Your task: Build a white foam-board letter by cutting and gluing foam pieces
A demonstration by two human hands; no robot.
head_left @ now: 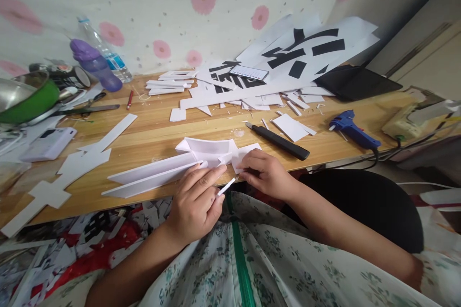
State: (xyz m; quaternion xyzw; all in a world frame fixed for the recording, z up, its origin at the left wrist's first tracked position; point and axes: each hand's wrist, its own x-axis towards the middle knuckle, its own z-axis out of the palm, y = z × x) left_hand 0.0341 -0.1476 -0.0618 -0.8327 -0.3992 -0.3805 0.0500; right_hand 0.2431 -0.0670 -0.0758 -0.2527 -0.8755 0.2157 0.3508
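My left hand point(198, 196) pinches a small white foam-board strip point(226, 186) between thumb and fingers, just over the table's front edge. At the strip's far end my right hand point(264, 172) is closed in a pinch; what lies between its fingertips is too small to make out. Right behind the hands lies a white foam-board shape with raised walls point(209, 147), partly covered by my left fingers. Its long walled arm point(147, 175) stretches to the left. A black utility knife point(279, 141) rests behind my right hand.
A blue glue gun point(355, 129) lies at the right, its cord trailing off. White offcuts point(291, 127) and a sheet with black shapes point(298, 53) lie behind. Leftward are a flat white cutout point(84, 163), phone point(48, 144), green bowl point(29, 98) and bottles point(97, 64).
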